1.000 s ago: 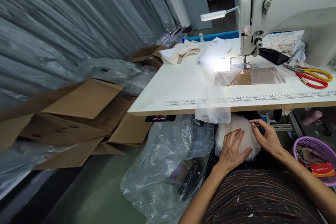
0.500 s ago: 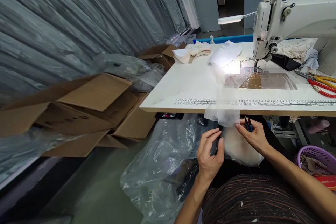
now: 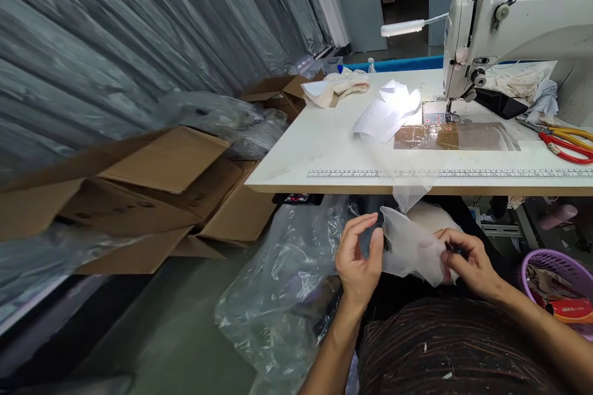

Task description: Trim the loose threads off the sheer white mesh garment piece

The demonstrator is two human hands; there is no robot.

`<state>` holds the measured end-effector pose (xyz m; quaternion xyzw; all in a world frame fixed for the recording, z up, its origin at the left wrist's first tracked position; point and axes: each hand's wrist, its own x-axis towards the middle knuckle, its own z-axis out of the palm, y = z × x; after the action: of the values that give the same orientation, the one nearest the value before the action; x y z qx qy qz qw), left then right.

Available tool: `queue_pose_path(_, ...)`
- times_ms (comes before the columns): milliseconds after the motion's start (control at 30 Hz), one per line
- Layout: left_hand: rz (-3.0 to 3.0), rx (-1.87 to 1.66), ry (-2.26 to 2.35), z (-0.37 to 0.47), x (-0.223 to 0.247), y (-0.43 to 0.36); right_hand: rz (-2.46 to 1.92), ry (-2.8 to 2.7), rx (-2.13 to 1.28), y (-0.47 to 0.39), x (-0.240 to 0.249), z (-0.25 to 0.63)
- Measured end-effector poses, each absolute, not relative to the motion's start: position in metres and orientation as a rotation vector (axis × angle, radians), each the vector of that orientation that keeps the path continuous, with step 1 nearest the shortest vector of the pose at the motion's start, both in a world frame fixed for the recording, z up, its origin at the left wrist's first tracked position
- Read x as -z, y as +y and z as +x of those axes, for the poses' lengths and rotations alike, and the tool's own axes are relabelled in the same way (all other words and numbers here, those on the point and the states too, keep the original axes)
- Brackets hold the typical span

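Observation:
Sheer white fabric (image 3: pixel 412 250) hangs over the table's front edge and gathers above my lap. My right hand (image 3: pixel 472 262) pinches its lower right part between thumb and fingers. A small dark bit shows at those fingers, but the snips seen there earlier are mostly hidden. Just left of the cloth is my left hand (image 3: pixel 359 262), thumb and fingers apart, with nothing in it. A paler bundle (image 3: pixel 430 216) rests behind the fabric, partly covered. On the tabletop, a white cloth piece (image 3: pixel 386 111) lies crumpled under the lamp, left of the sewing machine (image 3: pixel 466 49).
Red- and yellow-handled tools (image 3: pixel 563 145) lie at the table's (image 3: pixel 296 157) right. A dark flat object (image 3: pixel 500 103) sits behind the needle. Open cardboard boxes (image 3: pixel 167 163) and a clear plastic bag (image 3: pixel 273 302) stand left. A purple basket (image 3: pixel 553 257) is low on the right.
My right hand has drawn the sheer fabric down and toward my lap, to the right. The white cloth on the table has shifted. My left hand has moved slightly left.

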<state>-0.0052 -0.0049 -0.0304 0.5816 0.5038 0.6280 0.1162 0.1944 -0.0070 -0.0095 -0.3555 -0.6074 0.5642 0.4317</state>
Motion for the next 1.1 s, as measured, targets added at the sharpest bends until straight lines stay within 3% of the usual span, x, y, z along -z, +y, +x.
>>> queue_pose_path(133,1.407,-1.441,1.429,-0.007,0.044,-0.006,-0.982,-1.347,-1.456,0.007,0.009,0.198)
queue_pose_path(300,1.623,-0.978,1.294,-0.002,0.039,-0.007,-0.993,-1.286,-1.463,0.02,0.003,0.187)
queue_pose_path(467,1.419,-1.032,1.419,0.02,0.035,-0.008,-0.967,-1.445,-1.368,0.027,-0.01,0.165)
queue_pose_path(700,0.657,-0.994,1.096,0.023,0.038,-0.051,-0.891,-1.686,-1.058,0.041,-0.022,0.174)
queue_pose_path(933,0.965,-0.919,1.263,-0.006,0.031,-0.046,-1.126,-1.91,-1.377,0.019,0.013,0.19)
queue_pose_path(1100,1.19,-0.884,1.315,-0.019,0.025,-0.032,-0.986,-1.873,-1.677,0.004,0.027,0.188)
